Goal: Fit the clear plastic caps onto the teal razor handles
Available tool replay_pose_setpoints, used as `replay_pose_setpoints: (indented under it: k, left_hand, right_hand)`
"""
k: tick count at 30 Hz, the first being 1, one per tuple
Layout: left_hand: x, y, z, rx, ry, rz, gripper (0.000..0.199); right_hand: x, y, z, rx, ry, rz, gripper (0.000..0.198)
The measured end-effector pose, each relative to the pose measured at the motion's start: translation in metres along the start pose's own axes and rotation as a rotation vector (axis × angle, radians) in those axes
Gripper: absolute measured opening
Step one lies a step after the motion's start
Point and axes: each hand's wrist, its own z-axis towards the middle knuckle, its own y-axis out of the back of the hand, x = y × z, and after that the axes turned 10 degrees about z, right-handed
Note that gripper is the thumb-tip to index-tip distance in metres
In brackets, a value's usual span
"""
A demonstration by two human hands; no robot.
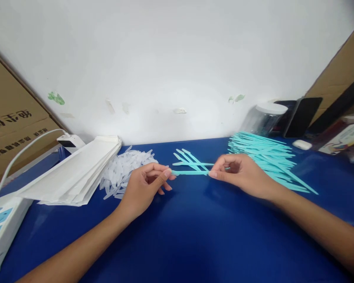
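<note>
Between my two hands, level above the blue table, is a slim turquoise stick (191, 173) that looks like an eyebrow razor. My left hand (149, 182) pinches its left end between thumb and fingers. The right end sits in the closed fingertips of my right hand (238, 173). Whether a cover is on the left end, I cannot tell. Just behind lie several loose turquoise razors (188, 159), crossing one another. Small translucent plastic covers (118, 173) are heaped beside my left hand. A large pile of the same turquoise razors (265, 157) lies behind my right hand.
Long white paper sleeves (76, 169) are stacked at left, near a power strip (6, 224) and a white charger (70, 142) with its cable. A lidded clear jar (264, 118), a dark phone (303, 117) and a white earbud case (302, 144) stand at right. Cardboard flanks both sides.
</note>
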Motion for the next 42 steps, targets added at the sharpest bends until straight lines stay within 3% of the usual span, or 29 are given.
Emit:
replay_pose_setpoints:
  k: [3,5,7,9,14,18,20,23,28,31,39,42]
  left_hand:
    - [0.003,0.014,0.005,-0.063,-0.058,0.265,0.054]
    - [0.005,0.028,0.010,-0.172,-0.173,0.605,0.045]
    - [0.007,0.044,0.016,-0.170,-0.292,0.884,0.026]
    - [0.008,0.059,0.020,-0.091,-0.304,1.004,0.025]
    - [0.007,0.080,0.025,0.030,-0.255,1.042,0.032]
    - [0.012,0.072,0.027,-0.008,-0.331,1.007,0.035]
    - [0.018,0.059,0.027,-0.051,-0.476,0.976,0.037]
    - [0.027,0.041,0.029,0.040,-0.618,0.967,0.034]
    - [0.030,0.032,0.028,0.051,-0.622,0.910,0.029]
    - [0.027,0.033,0.024,0.062,-0.611,0.914,0.030]
    - [0.026,0.023,0.015,0.093,-0.544,0.946,0.036]
    - [0.024,0.021,0.013,0.090,-0.500,0.888,0.039]
  right_hand:
    - [-0.004,0.003,0.002,-0.118,0.056,-0.082,0.046]
    - [-0.007,0.006,0.005,-0.230,0.112,-0.183,0.048]
    - [-0.010,0.008,0.007,-0.309,0.158,-0.295,0.048]
    - [-0.014,0.009,0.009,-0.326,0.207,-0.381,0.047]
    - [-0.021,0.006,0.011,-0.163,0.272,-0.427,0.039]
    - [-0.019,0.010,0.010,-0.132,0.257,-0.410,0.038]
    - [-0.013,0.020,0.010,-0.170,0.274,-0.449,0.039]
    - [-0.003,0.044,0.010,-0.299,0.268,-0.592,0.041]
    - [0.006,0.093,0.005,-0.550,0.167,-0.840,0.034]
    - [0.007,0.113,0.001,-0.594,0.082,-0.918,0.030]
    - [-0.008,0.159,-0.005,-0.371,-0.111,-0.982,0.017]
    - [-0.019,0.182,-0.011,-0.205,-0.282,-0.907,0.027]
